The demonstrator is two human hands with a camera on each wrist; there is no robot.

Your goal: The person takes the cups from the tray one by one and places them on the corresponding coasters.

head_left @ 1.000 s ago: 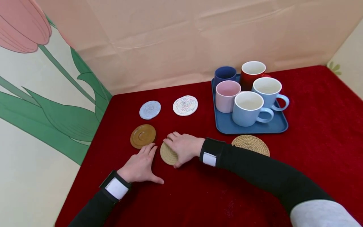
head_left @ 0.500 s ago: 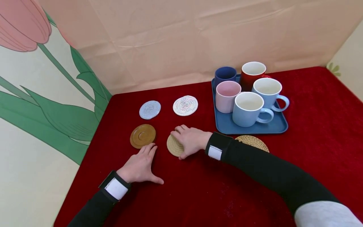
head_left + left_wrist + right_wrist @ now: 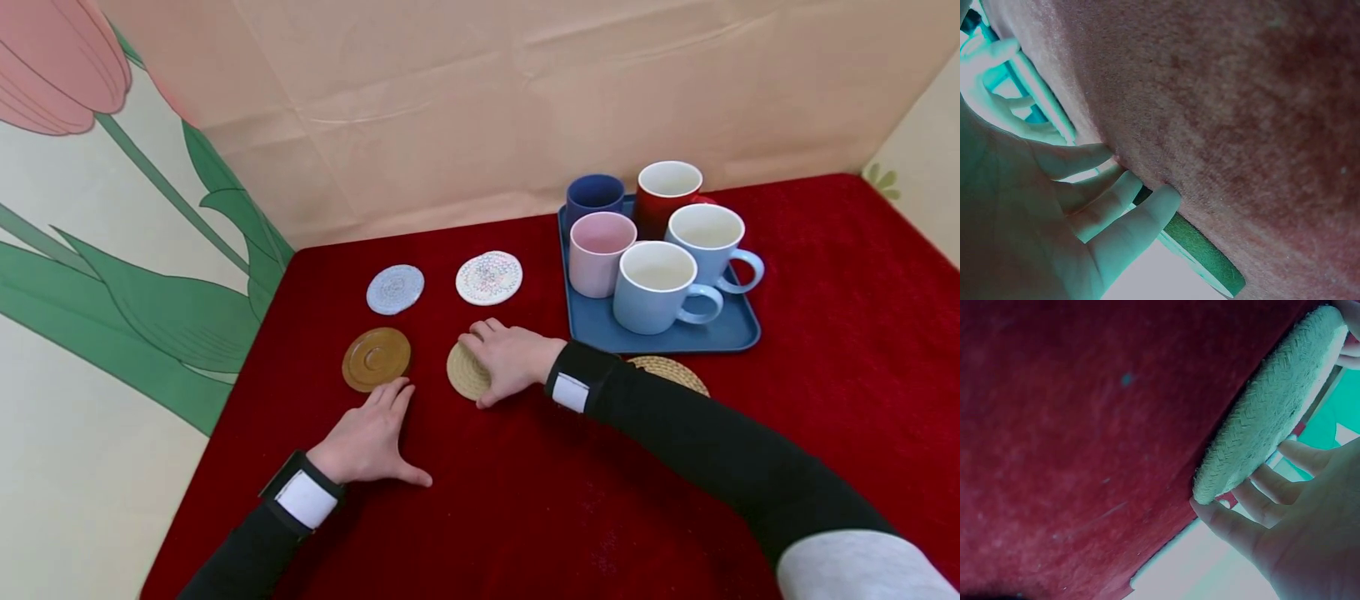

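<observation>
My right hand (image 3: 512, 358) lies over a small woven coaster (image 3: 462, 373) on the red tablecloth (image 3: 525, 500), fingers at its far rim and thumb at its near rim. The right wrist view shows the coaster (image 3: 1272, 406) edge-on with my fingers (image 3: 1235, 528) touching its rim. My left hand (image 3: 371, 437) rests flat on the cloth with fingers straight and thumb spread. Its fingertips are just short of a brown round coaster (image 3: 377, 358). In the left wrist view the fingers (image 3: 1129, 225) press on the cloth.
A blue-grey coaster (image 3: 395, 289) and a white patterned coaster (image 3: 489, 277) lie further back. A blue tray (image 3: 675, 343) at the right holds several mugs, the nearest light blue (image 3: 656, 283). A larger woven mat (image 3: 678, 372) lies before the tray, partly under my right sleeve. Paper walls close the back and left.
My right hand has slid the small woven coaster away from me and a little to the right, into line with the brown coaster. My left hand has stayed put.
</observation>
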